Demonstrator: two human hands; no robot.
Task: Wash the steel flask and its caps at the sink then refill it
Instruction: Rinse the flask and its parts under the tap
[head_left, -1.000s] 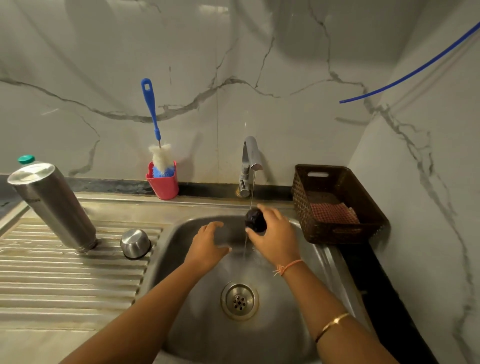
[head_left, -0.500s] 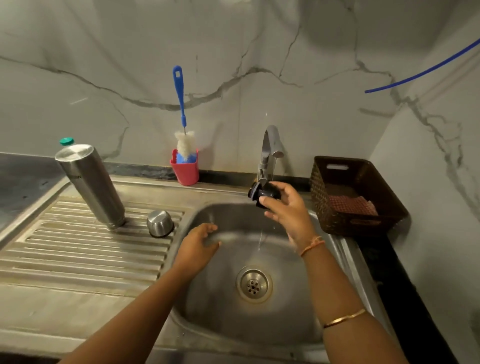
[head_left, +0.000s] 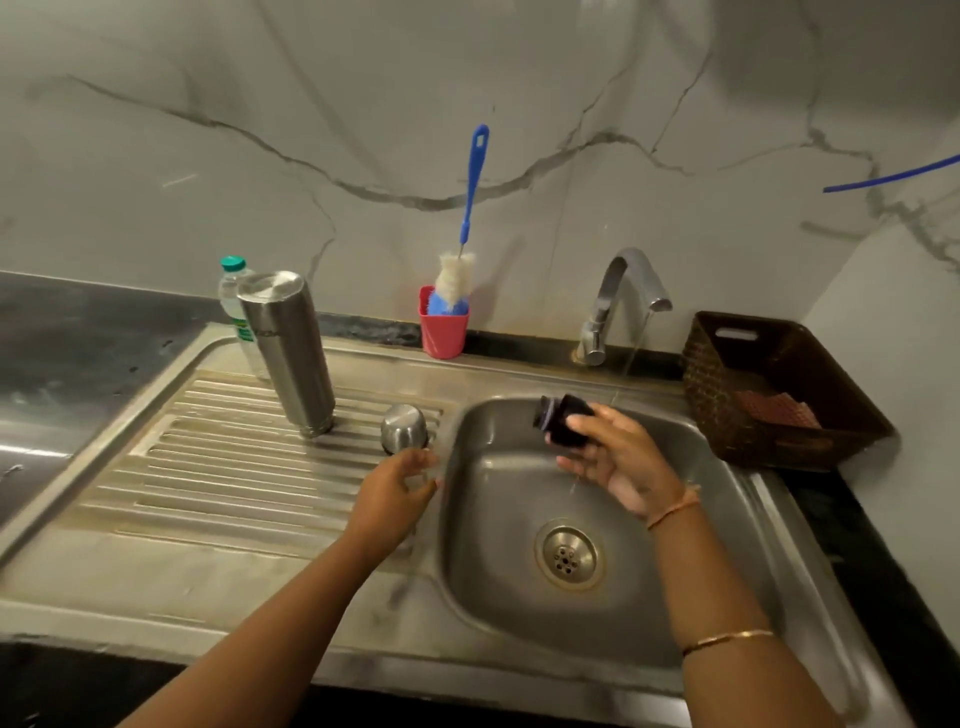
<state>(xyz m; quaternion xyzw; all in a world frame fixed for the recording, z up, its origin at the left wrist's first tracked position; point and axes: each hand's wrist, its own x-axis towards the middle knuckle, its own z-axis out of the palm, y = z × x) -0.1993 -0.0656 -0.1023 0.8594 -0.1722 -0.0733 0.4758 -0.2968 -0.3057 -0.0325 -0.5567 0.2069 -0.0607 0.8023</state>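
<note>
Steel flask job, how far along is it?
Apparently washed: the steel flask stands inverted on the drainboard, the steel outer cap dome-up beside it. In hand: the right hand grips the black inner cap over the sink, tap running; the left hand is open near the outer cap. Left: reassembly, refilling.

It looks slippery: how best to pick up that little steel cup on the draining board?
Probably round its sides from above: the steel cup stands rounded end up, with no rim showing, and the left hand is just in front.

Right arm (head_left: 727, 587) wears orange thread (head_left: 674, 506) and gold bangle (head_left: 727, 640).
</note>
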